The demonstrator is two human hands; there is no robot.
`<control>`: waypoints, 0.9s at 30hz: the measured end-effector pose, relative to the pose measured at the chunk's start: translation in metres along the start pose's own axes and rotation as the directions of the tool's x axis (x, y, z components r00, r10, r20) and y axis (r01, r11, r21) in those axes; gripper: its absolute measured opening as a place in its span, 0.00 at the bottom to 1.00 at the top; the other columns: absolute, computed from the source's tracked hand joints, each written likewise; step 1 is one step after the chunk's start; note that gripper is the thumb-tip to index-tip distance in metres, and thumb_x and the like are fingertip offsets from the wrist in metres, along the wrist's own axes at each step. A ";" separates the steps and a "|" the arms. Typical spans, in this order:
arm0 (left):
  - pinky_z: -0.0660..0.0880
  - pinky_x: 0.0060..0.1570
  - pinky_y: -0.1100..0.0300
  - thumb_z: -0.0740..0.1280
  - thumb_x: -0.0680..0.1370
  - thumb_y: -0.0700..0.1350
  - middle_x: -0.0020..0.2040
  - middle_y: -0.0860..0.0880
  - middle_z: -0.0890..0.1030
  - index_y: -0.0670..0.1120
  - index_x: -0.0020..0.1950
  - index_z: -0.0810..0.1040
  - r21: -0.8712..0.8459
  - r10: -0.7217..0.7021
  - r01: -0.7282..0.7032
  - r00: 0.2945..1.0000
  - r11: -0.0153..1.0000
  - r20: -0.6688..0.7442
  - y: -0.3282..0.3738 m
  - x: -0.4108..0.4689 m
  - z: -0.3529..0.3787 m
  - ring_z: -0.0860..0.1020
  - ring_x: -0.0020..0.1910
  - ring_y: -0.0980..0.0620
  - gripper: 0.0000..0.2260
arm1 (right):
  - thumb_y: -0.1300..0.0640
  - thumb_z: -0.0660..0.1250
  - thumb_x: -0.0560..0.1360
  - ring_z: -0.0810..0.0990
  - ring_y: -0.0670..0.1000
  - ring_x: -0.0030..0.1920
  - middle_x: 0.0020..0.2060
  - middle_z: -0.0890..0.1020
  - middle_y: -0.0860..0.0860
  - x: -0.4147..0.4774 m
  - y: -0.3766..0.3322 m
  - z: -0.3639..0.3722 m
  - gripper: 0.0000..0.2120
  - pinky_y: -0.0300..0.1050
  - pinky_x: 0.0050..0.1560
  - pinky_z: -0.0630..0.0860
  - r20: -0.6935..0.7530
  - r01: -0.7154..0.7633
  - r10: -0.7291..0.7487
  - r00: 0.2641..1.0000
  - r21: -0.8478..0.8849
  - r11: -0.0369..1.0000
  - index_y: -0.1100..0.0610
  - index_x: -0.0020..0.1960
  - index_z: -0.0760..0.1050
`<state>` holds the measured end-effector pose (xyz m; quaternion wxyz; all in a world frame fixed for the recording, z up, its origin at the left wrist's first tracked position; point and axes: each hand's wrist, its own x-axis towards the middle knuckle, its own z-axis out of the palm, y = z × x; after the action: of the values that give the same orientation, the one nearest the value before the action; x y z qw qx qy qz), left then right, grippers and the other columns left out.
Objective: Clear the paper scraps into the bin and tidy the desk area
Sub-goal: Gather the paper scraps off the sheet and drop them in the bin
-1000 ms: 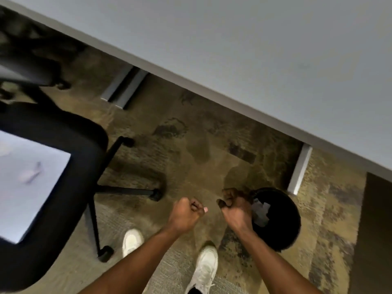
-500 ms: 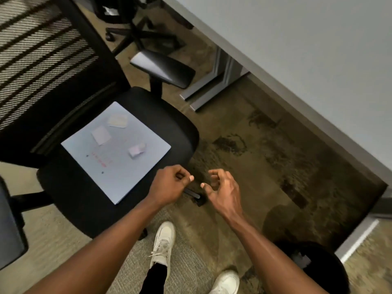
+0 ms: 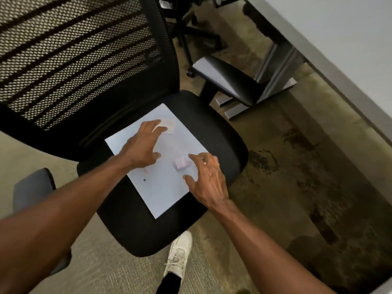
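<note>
Armrest (image 3: 228,80) and desk (image 3: 339,28) flank chair (image 3: 212,132).

Counts, all placed vs the chair seat (image 3: 135,225): 1 sheet of paper (image 3: 163,187) lying on it. 2 paper scraps on that sheet: 1 whitish scrap (image 3: 168,125) toward the seat's back, 1 pinkish scrap (image 3: 182,163) nearer its right edge. 2 hands over the seat, fingers spread: left hand (image 3: 141,148), right hand (image 3: 209,183). 2 armrests: 1 (image 3: 227,79) right of the seat, 1 (image 3: 31,187) left. 1 white shoe (image 3: 179,254) just below the seat's front. 1 desk (image 3: 339,35) far right of it.
</note>
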<state>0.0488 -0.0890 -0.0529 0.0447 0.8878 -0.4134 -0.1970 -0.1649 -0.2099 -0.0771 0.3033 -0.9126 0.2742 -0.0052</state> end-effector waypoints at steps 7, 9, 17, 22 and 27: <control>0.78 0.68 0.44 0.77 0.74 0.35 0.84 0.58 0.27 0.60 0.86 0.36 0.266 0.091 -0.164 0.959 0.950 0.267 -0.057 0.043 -0.013 0.33 0.86 0.50 0.58 | 0.50 0.72 0.79 0.61 0.61 0.78 0.80 0.63 0.58 0.041 -0.023 0.023 0.34 0.59 0.70 0.74 0.134 0.103 -0.078 0.988 -0.188 0.977 0.46 0.82 0.62; 0.71 0.76 0.42 0.74 0.77 0.35 0.85 0.58 0.28 0.60 0.86 0.35 0.262 0.105 -0.197 0.939 0.945 0.327 -0.062 0.046 -0.012 0.35 0.86 0.51 0.56 | 0.52 0.72 0.79 0.62 0.62 0.77 0.79 0.64 0.59 0.044 -0.028 0.027 0.33 0.59 0.69 0.74 0.161 0.131 -0.095 0.982 -0.235 0.963 0.47 0.81 0.64; 0.74 0.74 0.49 0.73 0.79 0.38 0.87 0.50 0.53 0.54 0.86 0.58 0.262 0.152 -0.193 0.974 0.945 0.169 -0.058 0.037 0.011 0.58 0.84 0.46 0.40 | 0.60 0.74 0.77 0.71 0.61 0.65 0.67 0.72 0.60 0.040 -0.031 0.036 0.22 0.54 0.53 0.83 0.208 0.167 -0.098 0.973 -0.347 0.923 0.58 0.70 0.76; 0.81 0.49 0.55 0.73 0.77 0.34 0.77 0.49 0.69 0.48 0.81 0.68 0.210 0.162 -0.172 0.985 0.962 0.068 -0.053 0.027 0.015 0.74 0.70 0.48 0.34 | 0.68 0.76 0.71 0.71 0.59 0.60 0.61 0.74 0.59 0.033 -0.028 0.035 0.23 0.52 0.44 0.84 0.180 0.100 -0.038 0.983 -0.353 0.930 0.60 0.65 0.77; 0.78 0.40 0.61 0.75 0.76 0.33 0.72 0.49 0.66 0.46 0.80 0.67 0.091 0.137 -0.142 0.989 0.986 0.052 -0.057 0.035 0.015 0.82 0.51 0.50 0.35 | 0.66 0.77 0.72 0.71 0.57 0.58 0.58 0.74 0.56 0.025 -0.015 0.037 0.19 0.51 0.38 0.83 0.134 0.048 -0.004 0.991 -0.331 0.942 0.57 0.61 0.79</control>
<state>0.1039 -0.0765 -0.0910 0.0067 0.8531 -0.4843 -0.1938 -0.1293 -0.1921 -0.1023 0.1616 -0.9527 0.2385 0.0974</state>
